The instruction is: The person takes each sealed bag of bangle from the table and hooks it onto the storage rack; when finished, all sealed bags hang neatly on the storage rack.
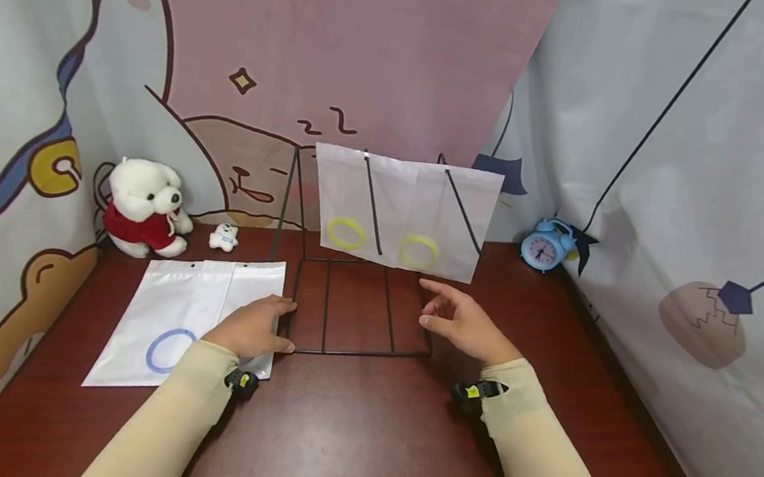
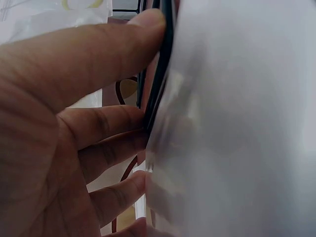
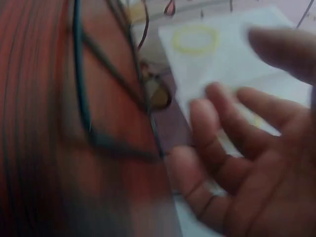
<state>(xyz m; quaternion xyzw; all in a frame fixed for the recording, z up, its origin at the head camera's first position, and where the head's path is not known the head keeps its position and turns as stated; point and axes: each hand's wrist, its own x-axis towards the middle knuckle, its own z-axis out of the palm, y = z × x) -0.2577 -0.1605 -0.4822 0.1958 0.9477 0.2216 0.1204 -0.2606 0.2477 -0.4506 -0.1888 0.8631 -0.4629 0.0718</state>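
Note:
A black wire rack (image 1: 357, 354) stands on the table, two slanting prongs at its top. White plastic bags (image 1: 393, 193) with yellow rings hang from the prongs by their punched holes. My left hand (image 1: 251, 327) touches the rack's left side with thumb and fingertips, fingers fairly straight; the left wrist view has the thumb (image 2: 118, 47) against a black bar (image 2: 160, 74). Under that hand lie more white bags (image 1: 139, 323) with a blue ring. My right hand (image 1: 466, 325) is held at the rack's right side, fingers loosely bent with nothing in them, blurred in the right wrist view.
A white plush bear (image 1: 143, 204) in red and a small white toy (image 1: 224, 237) sit at the back left. At the back right stands a blue alarm clock (image 1: 545, 246). Printed cloth (image 1: 406, 56) encloses the dark red table (image 1: 349, 435) at back and sides.

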